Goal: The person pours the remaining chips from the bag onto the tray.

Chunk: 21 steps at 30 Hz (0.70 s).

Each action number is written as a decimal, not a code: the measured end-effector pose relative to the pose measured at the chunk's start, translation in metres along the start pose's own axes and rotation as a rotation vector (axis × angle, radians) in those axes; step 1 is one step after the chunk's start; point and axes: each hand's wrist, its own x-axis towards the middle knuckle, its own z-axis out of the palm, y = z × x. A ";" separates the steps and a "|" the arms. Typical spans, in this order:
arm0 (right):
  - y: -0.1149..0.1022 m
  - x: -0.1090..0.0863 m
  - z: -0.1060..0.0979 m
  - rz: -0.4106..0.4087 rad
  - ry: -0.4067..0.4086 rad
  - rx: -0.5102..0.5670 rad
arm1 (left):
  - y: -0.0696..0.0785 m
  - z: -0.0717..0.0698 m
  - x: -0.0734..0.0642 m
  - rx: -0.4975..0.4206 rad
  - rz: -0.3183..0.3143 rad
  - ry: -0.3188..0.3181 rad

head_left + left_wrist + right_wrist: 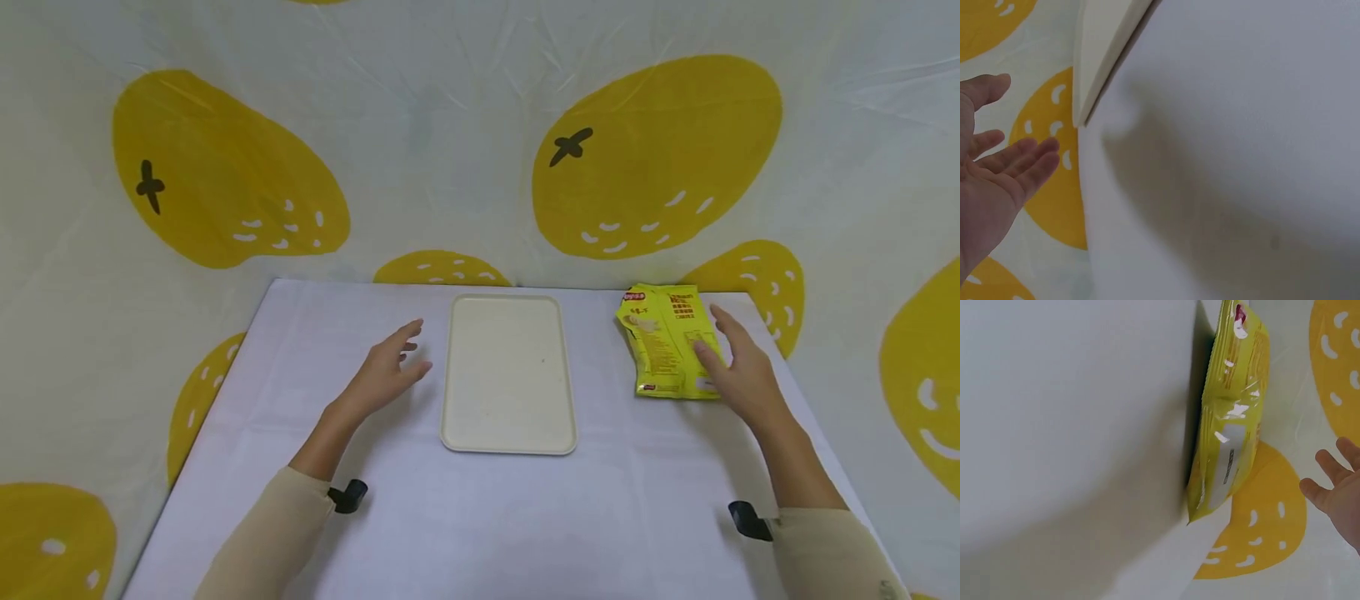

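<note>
A yellow snack bag (666, 342) with printed text lies flat at the back right of the table. My right hand (738, 367) is raised over its right edge, fingers spread and holding nothing; in the right wrist view a gap shows between the hand (1341, 494) and the bag (1232, 419). A cream rectangular tray (510, 375) lies mid-table with nothing on it. To the left of the tray, my left hand (384, 372) hovers above the cloth, fingers loosely extended and nothing in them. The left wrist view shows that palm (991, 181) beside the tray's corner (1100, 56).
A white cloth (480, 525) covers the table, whose back edge meets a pale curtain (442, 150) printed with yellow fruit. Each wrist carries a small black camera, one at the left sleeve (262, 533) and one at the right sleeve (832, 550).
</note>
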 end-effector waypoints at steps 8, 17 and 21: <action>0.019 0.004 -0.003 -0.023 0.008 0.053 | -0.008 0.017 0.009 -0.065 -0.062 -0.025; 0.047 0.009 -0.002 -0.034 0.047 0.067 | -0.009 0.032 0.017 -0.082 -0.147 -0.066; 0.060 0.010 -0.002 0.027 0.052 0.067 | -0.008 0.037 0.018 -0.108 -0.182 -0.073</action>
